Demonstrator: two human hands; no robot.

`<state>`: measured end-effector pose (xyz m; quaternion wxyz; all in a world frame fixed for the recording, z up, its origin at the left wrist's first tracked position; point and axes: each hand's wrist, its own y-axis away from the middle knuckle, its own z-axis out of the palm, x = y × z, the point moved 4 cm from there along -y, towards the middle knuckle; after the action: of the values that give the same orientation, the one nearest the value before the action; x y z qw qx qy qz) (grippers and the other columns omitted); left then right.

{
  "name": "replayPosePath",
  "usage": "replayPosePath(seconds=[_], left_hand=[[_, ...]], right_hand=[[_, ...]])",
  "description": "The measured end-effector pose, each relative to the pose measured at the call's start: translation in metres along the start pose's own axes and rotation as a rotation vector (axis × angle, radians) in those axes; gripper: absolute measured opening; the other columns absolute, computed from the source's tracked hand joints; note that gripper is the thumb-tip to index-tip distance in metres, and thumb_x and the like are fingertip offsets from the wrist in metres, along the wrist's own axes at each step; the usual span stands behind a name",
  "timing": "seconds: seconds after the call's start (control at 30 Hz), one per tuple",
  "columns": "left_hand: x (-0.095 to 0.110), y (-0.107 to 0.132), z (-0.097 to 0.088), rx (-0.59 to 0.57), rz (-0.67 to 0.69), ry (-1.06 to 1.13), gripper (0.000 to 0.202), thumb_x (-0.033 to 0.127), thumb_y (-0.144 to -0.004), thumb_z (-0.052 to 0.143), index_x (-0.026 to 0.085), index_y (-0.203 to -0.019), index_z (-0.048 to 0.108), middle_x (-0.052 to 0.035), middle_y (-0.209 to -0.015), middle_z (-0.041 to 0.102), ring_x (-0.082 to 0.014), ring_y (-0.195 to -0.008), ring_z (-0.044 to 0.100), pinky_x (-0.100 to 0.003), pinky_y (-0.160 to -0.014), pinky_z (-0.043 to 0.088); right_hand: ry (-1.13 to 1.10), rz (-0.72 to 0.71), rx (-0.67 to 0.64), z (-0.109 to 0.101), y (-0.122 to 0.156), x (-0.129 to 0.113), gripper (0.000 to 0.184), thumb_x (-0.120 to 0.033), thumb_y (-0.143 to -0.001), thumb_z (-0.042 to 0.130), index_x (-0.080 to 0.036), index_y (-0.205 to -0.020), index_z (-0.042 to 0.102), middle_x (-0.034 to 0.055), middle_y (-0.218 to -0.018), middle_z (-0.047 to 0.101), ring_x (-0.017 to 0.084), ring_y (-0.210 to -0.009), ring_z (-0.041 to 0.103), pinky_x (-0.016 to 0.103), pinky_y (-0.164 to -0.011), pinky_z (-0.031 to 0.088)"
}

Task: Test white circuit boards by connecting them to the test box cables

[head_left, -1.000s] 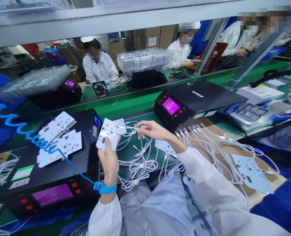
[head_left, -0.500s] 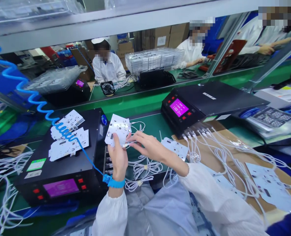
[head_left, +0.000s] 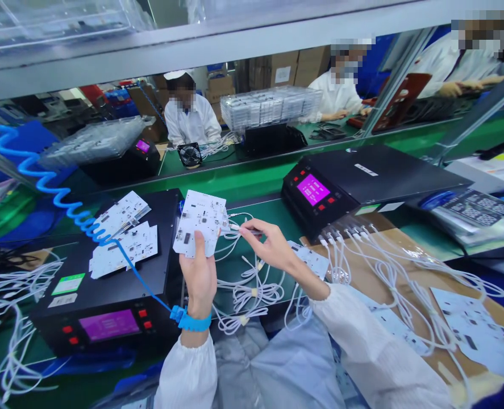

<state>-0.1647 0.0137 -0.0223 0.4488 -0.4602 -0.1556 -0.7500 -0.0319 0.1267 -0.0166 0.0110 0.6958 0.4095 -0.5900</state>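
My left hand (head_left: 198,278) holds a white circuit board (head_left: 203,218) upright, thumb on its face and the fingers behind it. At the board's right edge, my right hand (head_left: 271,244) pinches the white plug of a cable (head_left: 235,227) between thumb and forefinger. Whether that plug is seated in the board or only close to it, I cannot tell. Just above, another white cable end (head_left: 231,215) reaches the same edge. A blue wrist strap (head_left: 195,321) with a coiled blue cord circles my left wrist.
To the left, several white boards (head_left: 126,247) lie on a black tester (head_left: 107,298). A second tester (head_left: 371,176) stands at the right, with white cables running from its front. Bundled cables (head_left: 255,292) lie below my hands. Co-workers sit beyond the green partition (head_left: 243,170).
My right hand has shifted from the board's lower right corner up to its right edge, fingers now drawn together on the plug. The left hand and board moved slightly left.
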Motion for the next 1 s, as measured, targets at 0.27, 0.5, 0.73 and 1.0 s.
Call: replayPosePath(seconds=[0.27, 0.5, 0.73, 1.0], left_hand=[[-0.0005, 0.0006, -0.0009, -0.023, -0.005, -0.026, 0.063, 0.043, -0.092, 0.078, 0.027, -0.15, 0.058, -0.011, -0.155, 0.058, -0.0314, -0.145, 0.054, -0.045, -0.117, 0.053], [-0.001, -0.0002, 0.0009, -0.037, -0.011, -0.015, 0.059, 0.039, -0.089, 0.082, 0.025, -0.143, 0.064, -0.0111, -0.154, 0.059, -0.0315, -0.144, 0.055, -0.041, -0.111, 0.058], [-0.0026, 0.0004, 0.0005, -0.019, -0.018, -0.056, 0.059, 0.035, -0.085, 0.086, 0.02, -0.139, 0.068, -0.0137, -0.142, 0.068, -0.0295, -0.122, 0.072, -0.04, -0.103, 0.063], [0.0058, 0.0024, 0.0034, -0.008, 0.022, -0.094, 0.063, 0.036, -0.083, 0.087, 0.02, -0.14, 0.067, -0.0133, -0.135, 0.072, -0.03, -0.119, 0.073, -0.044, -0.104, 0.063]], right_hand=[[-0.055, 0.039, -0.013, 0.0008, 0.0002, -0.0032, 0.025, -0.039, -0.101, 0.06, -0.019, -0.091, 0.072, 0.0028, -0.084, 0.072, 0.015, -0.072, 0.06, 0.027, -0.063, 0.045], [-0.015, 0.006, -0.025, 0.0012, 0.0021, -0.0005, 0.026, -0.039, -0.103, 0.059, -0.019, -0.093, 0.073, 0.0033, -0.085, 0.072, 0.015, -0.069, 0.057, 0.028, -0.062, 0.043], [0.092, -0.122, -0.021, -0.0009, 0.0047, -0.0002, 0.029, -0.039, -0.107, 0.056, -0.02, -0.095, 0.074, 0.0018, -0.077, 0.063, 0.015, -0.064, 0.052, 0.029, -0.063, 0.043], [0.118, -0.233, 0.031, 0.0058, 0.0032, -0.0033, 0.029, -0.038, -0.109, 0.053, -0.021, -0.097, 0.074, 0.0016, -0.076, 0.062, 0.016, -0.066, 0.055, 0.03, -0.065, 0.046]])
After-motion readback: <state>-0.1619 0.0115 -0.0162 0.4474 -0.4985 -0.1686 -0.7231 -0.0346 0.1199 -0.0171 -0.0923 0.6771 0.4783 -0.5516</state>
